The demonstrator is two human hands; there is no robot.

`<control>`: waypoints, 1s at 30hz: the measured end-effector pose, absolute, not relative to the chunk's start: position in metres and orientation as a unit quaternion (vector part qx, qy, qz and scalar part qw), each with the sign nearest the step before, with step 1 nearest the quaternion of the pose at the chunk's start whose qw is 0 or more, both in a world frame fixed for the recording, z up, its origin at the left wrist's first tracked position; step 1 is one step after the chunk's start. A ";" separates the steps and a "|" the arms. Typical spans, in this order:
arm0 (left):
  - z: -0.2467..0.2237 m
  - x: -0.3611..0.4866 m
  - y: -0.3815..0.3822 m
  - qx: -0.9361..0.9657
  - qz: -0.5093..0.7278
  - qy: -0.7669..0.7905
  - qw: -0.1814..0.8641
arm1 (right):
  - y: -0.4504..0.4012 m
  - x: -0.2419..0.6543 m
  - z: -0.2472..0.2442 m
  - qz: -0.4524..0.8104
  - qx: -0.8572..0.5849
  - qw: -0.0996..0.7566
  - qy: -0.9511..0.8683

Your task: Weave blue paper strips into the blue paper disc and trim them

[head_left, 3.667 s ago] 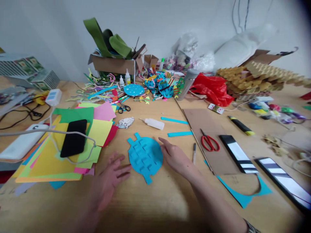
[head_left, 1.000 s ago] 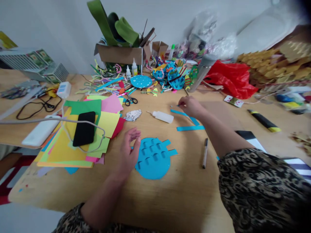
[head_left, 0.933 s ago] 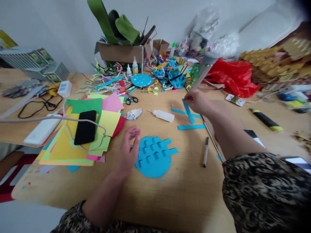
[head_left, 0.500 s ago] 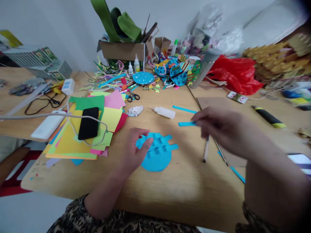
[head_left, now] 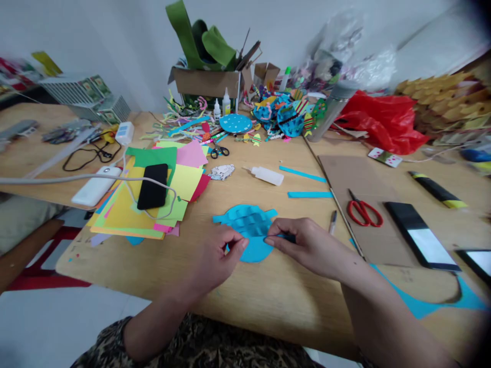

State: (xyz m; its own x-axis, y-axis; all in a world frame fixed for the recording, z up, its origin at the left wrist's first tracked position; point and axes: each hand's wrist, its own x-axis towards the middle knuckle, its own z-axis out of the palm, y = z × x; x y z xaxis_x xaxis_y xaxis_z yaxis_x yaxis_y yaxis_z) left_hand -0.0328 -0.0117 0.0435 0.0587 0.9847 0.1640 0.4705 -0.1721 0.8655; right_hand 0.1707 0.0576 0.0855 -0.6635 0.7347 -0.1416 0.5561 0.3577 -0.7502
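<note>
Right hand (head_left: 314,246) pinched, holding blue strip (head_left: 286,237)

The 1 view comes from a camera worn on the person's head, facing forward and down across the table (head_left: 276,301). It looks from near, above and behind the left hand (head_left: 218,257) and right hand (head_left: 309,245), both just below mid-height, and reaches the wall (head_left: 126,46) beyond. The near table edge slopes down rightward (the right-hand corners are dark).
</note>
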 end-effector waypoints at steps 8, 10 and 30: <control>0.018 -0.034 -0.046 0.609 0.364 0.593 0.381 | 0.049 0.176 0.047 0.450 -0.406 0.073 -0.792; 0.016 -0.034 -0.047 0.598 0.364 0.596 0.393 | 0.049 0.177 0.043 0.440 -0.416 0.080 -0.792; -0.013 -0.054 -0.063 0.655 0.396 0.617 0.184 | 0.064 0.170 0.025 0.558 -0.393 0.107 -0.723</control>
State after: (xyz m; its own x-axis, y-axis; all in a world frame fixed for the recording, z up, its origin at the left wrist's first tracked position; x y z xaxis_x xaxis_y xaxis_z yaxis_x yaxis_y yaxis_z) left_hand -0.0537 -0.0626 -0.0125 -0.0752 0.9538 0.2910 0.6626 -0.1703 0.7293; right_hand 0.1703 0.0639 0.0254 -0.6684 0.6875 -0.2839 0.4487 0.0682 -0.8911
